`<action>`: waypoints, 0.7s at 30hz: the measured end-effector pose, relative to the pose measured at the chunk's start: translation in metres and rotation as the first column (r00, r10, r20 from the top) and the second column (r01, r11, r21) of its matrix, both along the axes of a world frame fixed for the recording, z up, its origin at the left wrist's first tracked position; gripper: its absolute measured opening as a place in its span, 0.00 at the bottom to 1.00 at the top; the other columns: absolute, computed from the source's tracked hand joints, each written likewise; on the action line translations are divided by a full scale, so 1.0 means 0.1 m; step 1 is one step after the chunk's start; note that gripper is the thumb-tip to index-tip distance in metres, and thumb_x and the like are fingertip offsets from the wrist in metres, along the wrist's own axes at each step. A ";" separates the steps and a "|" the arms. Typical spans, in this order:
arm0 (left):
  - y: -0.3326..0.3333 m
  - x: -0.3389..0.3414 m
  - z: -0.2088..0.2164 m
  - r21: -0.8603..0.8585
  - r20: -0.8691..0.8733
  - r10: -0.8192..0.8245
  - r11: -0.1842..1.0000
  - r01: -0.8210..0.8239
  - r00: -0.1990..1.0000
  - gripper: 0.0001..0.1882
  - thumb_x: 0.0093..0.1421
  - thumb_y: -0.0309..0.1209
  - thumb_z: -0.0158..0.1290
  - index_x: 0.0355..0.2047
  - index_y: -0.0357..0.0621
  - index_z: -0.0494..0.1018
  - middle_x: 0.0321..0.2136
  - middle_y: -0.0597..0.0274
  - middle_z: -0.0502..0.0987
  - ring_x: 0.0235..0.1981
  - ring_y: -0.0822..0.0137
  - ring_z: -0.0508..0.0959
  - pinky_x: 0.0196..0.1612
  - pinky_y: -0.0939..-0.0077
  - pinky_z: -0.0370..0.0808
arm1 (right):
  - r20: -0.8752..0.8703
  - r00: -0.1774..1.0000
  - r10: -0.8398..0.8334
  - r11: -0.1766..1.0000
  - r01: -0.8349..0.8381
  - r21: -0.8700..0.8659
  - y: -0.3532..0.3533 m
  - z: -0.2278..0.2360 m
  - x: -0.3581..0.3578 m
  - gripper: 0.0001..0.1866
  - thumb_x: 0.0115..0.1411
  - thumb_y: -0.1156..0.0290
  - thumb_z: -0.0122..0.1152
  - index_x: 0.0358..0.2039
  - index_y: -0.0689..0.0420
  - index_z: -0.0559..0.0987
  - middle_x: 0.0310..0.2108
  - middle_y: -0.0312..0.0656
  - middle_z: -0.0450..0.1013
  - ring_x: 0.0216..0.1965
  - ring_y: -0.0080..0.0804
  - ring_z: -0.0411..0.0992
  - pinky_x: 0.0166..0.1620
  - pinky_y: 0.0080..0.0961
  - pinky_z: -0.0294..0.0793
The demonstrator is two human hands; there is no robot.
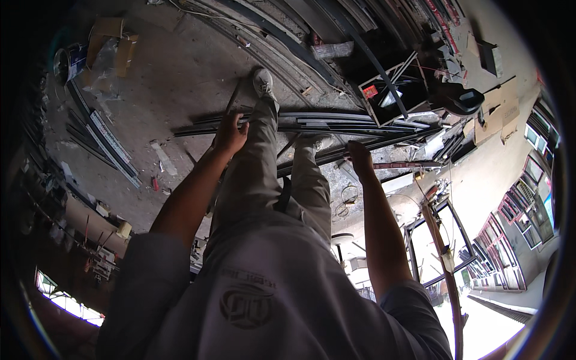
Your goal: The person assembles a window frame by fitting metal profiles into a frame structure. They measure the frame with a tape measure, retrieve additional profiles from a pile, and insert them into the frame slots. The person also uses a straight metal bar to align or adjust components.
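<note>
My left hand (230, 135) is beside my left shin, above the left part of a bundle of long dark metal profiles (288, 123). Its thumb stands apart from the fingers, and nothing shows between them. A dark narrow bar (233, 98) runs just beyond that hand. My right hand (360, 159) is right of my right foot, close to a long dark profile (384, 142) slanting up to the right. Its fingers look curled together; what they hold, if anything, is hidden. Both shoes stand by the profiles, the left one (263, 83) farther forward.
A dark open box (393, 90) with offcuts stands beyond the bundle. More long profiles (288, 42) lie at the far side, others (108, 141) on the left floor. Cardboard (498, 111) lies right; a cardboard box (111, 51) stands far left. A wooden post (441, 252) rises near right.
</note>
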State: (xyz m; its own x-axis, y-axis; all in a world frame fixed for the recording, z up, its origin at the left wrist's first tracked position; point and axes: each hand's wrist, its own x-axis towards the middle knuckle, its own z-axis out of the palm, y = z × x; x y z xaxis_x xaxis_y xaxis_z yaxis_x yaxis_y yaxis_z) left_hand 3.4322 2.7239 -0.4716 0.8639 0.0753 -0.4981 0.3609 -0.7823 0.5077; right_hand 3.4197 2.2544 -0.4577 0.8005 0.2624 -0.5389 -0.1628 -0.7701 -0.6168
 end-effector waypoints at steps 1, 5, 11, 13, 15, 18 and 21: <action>-0.01 -0.06 -0.06 0.017 0.032 -0.004 1.000 0.003 0.999 0.19 0.63 0.40 0.59 0.49 0.42 0.74 0.44 0.48 0.78 0.49 0.47 0.77 0.52 0.54 0.74 | 0.131 0.905 0.404 0.898 -0.366 -0.244 -0.05 -0.33 0.06 0.08 0.60 0.72 0.58 0.38 0.58 0.80 0.34 0.48 0.78 0.38 0.46 0.79 0.40 0.40 0.80; -0.08 -0.21 -0.31 0.052 -0.056 0.072 0.996 -0.069 0.996 0.23 0.63 0.41 0.59 0.54 0.43 0.72 0.49 0.47 0.76 0.53 0.44 0.74 0.56 0.54 0.72 | -0.100 0.913 0.395 0.887 -0.407 -0.219 -0.14 -1.43 -0.17 0.09 0.58 0.65 0.57 0.31 0.55 0.81 0.33 0.48 0.79 0.37 0.51 0.78 0.42 0.44 0.80; -0.27 -0.23 -0.43 0.025 -0.120 0.123 0.992 -0.121 0.985 0.25 0.65 0.38 0.57 0.58 0.38 0.68 0.52 0.42 0.72 0.55 0.43 0.72 0.59 0.54 0.69 | -0.500 0.833 -0.236 0.955 0.105 -0.276 0.11 -2.47 -0.43 0.19 0.61 0.54 0.54 0.40 0.56 0.84 0.40 0.56 0.80 0.48 0.58 0.77 0.51 0.49 0.77; -0.29 -0.22 -0.39 -0.021 -0.131 0.127 0.991 -0.131 0.983 0.25 0.65 0.34 0.57 0.59 0.39 0.67 0.53 0.45 0.71 0.55 0.47 0.72 0.59 0.56 0.69 | -0.534 0.829 -0.169 0.948 -0.011 -0.318 0.22 -2.74 -0.37 0.20 0.63 0.54 0.52 0.43 0.56 0.83 0.43 0.56 0.80 0.50 0.58 0.77 0.53 0.49 0.77; -0.29 -0.20 -0.34 -0.034 -0.256 0.206 0.975 -0.221 0.944 0.26 0.64 0.30 0.57 0.61 0.40 0.65 0.56 0.50 0.70 0.56 0.54 0.71 0.60 0.60 0.68 | -0.472 0.861 -0.191 0.936 0.015 -0.352 0.39 -3.07 -0.32 0.18 0.62 0.55 0.54 0.41 0.55 0.82 0.42 0.55 0.80 0.48 0.57 0.78 0.51 0.50 0.77; -0.28 -0.16 -0.29 -0.089 -0.345 0.296 0.935 -0.344 0.891 0.26 0.65 0.27 0.55 0.62 0.41 0.64 0.58 0.54 0.68 0.58 0.60 0.70 0.61 0.64 0.67 | -0.427 0.891 -0.154 0.944 0.005 -0.330 0.55 -3.63 -0.20 0.18 0.61 0.56 0.56 0.45 0.52 0.81 0.42 0.54 0.80 0.49 0.56 0.77 0.53 0.50 0.76; -0.25 -0.11 -0.24 -0.054 -0.364 0.252 0.955 -0.291 0.897 0.26 0.67 0.30 0.54 0.64 0.43 0.63 0.61 0.53 0.66 0.59 0.60 0.69 0.59 0.64 0.68 | -0.387 0.920 -0.060 0.950 -0.066 -0.305 0.73 -4.11 -0.04 0.22 0.61 0.56 0.57 0.53 0.50 0.79 0.47 0.52 0.78 0.53 0.53 0.75 0.56 0.47 0.74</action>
State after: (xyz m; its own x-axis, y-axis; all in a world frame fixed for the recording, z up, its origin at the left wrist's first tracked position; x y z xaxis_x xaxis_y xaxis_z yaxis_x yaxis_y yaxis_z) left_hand 3.4212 2.6993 -0.4953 0.5864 0.2129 -0.7815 0.7206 -0.5778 0.3833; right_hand 3.4155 2.3276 -0.8685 0.5115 0.0360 -0.8585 -0.3366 -0.9109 -0.2388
